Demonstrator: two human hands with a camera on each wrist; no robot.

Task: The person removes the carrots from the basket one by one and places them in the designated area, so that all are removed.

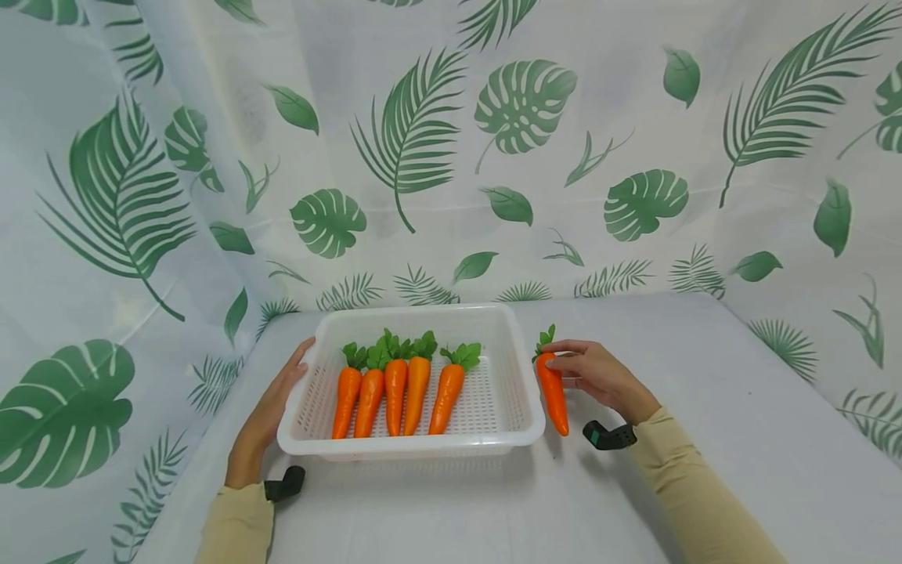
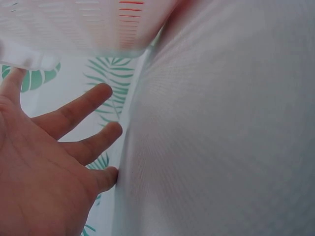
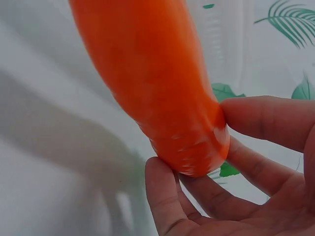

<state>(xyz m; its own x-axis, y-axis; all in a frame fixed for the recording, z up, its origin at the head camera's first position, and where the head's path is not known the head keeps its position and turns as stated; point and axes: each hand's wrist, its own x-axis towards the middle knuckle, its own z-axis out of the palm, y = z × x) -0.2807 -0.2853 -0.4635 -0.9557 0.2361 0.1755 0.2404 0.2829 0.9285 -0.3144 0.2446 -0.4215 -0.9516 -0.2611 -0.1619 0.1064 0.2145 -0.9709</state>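
Note:
A white plastic basket (image 1: 416, 448) holds several orange carrots (image 1: 396, 392) with green leafy tops, lying side by side. At the basket's left rim is my left hand (image 1: 278, 389); in the left wrist view this hand (image 2: 44, 147) has its fingers spread, one of them touching the rim. Just right of the basket, my right hand (image 1: 595, 372) pinches another carrot (image 1: 552, 395) near its leafy end, tip pointing toward me. The right wrist view shows the thumb and fingertips around the thick end of that carrot (image 3: 152, 83).
A pale cloth covers the table (image 1: 451, 509). Behind and to the sides hangs a white curtain (image 1: 437, 243) printed with green leaves. Black straps with small devices sit on both wrists, including the right wrist device (image 1: 609, 435).

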